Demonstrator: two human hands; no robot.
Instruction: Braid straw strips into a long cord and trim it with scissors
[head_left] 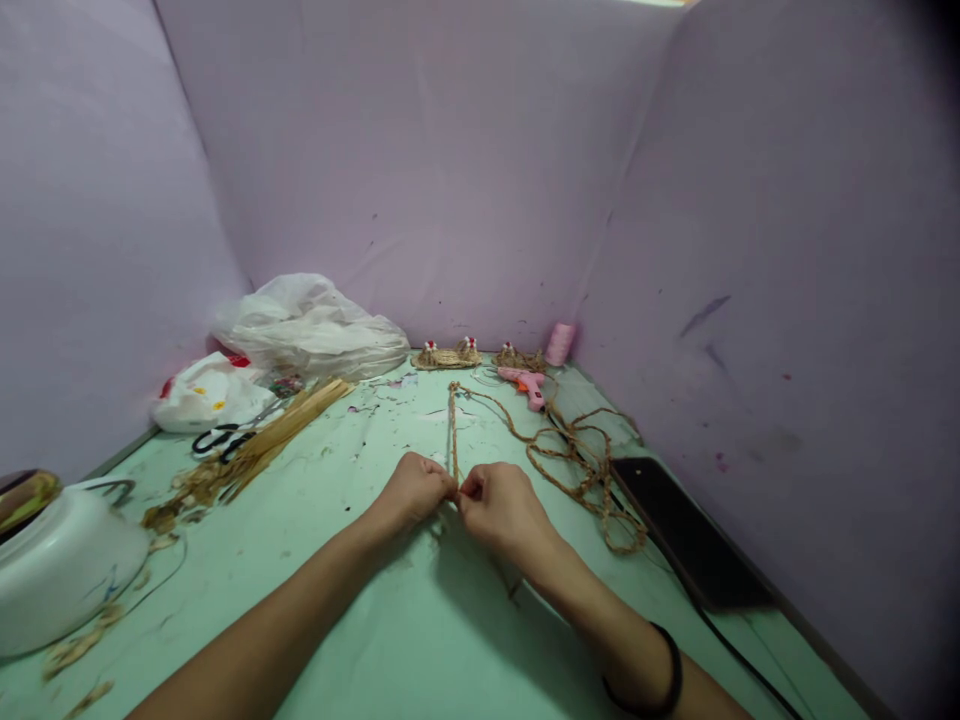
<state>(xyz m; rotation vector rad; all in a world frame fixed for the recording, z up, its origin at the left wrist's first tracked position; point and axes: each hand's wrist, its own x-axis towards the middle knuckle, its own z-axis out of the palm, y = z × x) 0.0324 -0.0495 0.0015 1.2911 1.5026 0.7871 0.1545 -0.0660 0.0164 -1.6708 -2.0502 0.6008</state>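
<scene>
My left hand (pixel 418 488) and my right hand (pixel 504 505) meet at the middle of the table, both closed in a pinch. Between their fingertips is the near end of a thin brown braided cord (pixel 453 430), which runs straight away from me to a bend or knot. From that far point a longer stretch of the braided cord (pixel 540 450) curves off to the right and lies in loose loops. The fingers hide the exact grip. A short loose strand shows below my right hand. A dark band circles my right wrist.
At left lie a bundle of dried straw strips (pixel 289 425), black-handled scissors (pixel 221 438), plastic bags (pixel 315 325) and a white pot (pixel 71 570). Woven slippers (pixel 448 358), a pink glue gun (pixel 523 384) and a pink thread spool (pixel 560 344) stand at the back. A dark flat slab (pixel 686 530) lies right.
</scene>
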